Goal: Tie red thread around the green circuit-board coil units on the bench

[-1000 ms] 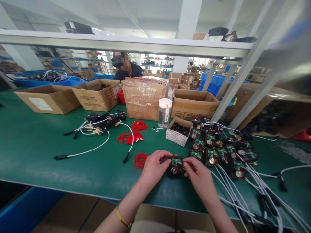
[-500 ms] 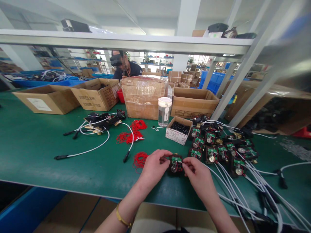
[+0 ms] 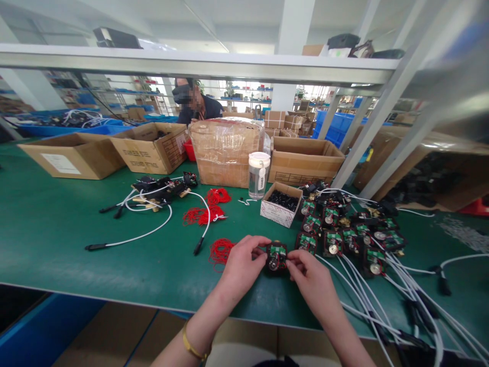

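Observation:
A small black module (image 3: 276, 258) with a green circuit board, a round metal part and red wire sits between my two hands just above the green table (image 3: 57, 229). My left hand (image 3: 242, 267) grips its left side with curled fingers. My right hand (image 3: 311, 278) pinches its right side. A bundle of red wire (image 3: 220, 251) lies just left of my left hand. Several similar modules (image 3: 346, 234) with white cables lie to the right.
A small white box of black parts (image 3: 280, 205) and a clear jar (image 3: 259, 175) stand behind my hands. Cardboard boxes (image 3: 227, 152) line the far side, with another person (image 3: 193, 104) behind them. More modules with white cables (image 3: 156, 191) and red wire bundles (image 3: 208, 209) lie at left.
Both hands and the module have held nearly still; the view has shifted slightly. My right fingers have shifted a little on the module's right edge.

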A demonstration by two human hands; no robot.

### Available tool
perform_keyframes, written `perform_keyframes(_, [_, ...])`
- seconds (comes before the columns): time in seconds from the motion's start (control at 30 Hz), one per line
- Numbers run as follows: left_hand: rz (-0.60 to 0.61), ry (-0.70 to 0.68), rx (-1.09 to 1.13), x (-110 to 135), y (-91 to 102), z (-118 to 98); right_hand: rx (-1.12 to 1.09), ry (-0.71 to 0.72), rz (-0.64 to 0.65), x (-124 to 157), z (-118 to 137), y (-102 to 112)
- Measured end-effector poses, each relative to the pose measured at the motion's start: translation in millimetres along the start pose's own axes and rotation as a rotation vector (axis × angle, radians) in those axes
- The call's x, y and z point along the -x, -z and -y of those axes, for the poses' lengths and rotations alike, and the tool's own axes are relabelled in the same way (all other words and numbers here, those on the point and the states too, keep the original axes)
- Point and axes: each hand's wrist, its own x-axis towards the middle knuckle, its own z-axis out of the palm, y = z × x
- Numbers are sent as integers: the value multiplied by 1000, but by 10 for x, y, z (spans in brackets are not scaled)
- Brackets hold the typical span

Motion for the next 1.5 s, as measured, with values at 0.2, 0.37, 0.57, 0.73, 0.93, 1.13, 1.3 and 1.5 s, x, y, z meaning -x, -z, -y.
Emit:
perform_keyframes(0.2, [-4, -14, -5, 22, 1, -27, 43, 13, -12, 57, -23, -25])
perform_keyframes(0.37, [-10, -10, 3, 46, -7, -28, 101, 27, -4, 88, -74, -45])
perform_keyframes(0.57, [3, -14, 2, 46, 2, 18, 100, 10, -48, 130, -51, -113])
perform_keyframes(0.73, [13, 3, 11, 59, 8, 27, 80, -21, -65, 150, -29, -163])
perform_keyframes(0.93, [4, 1, 37, 93, -22, 42, 70, -15, -76, 168, -24, -178])
perform_keyframes(1.13, [12, -9, 31, 135, -34, 77, 66, -37, -82, 171, -21, -229])
perform_keyframes(1.3, [7, 5, 34, 162, -65, 92, 85, -57, -73, 164, 0, -249])
perform_keyframes(1.5, [-12, 28, 14, 185, -92, 67, 87, -46, -114, 186, 49, -273])
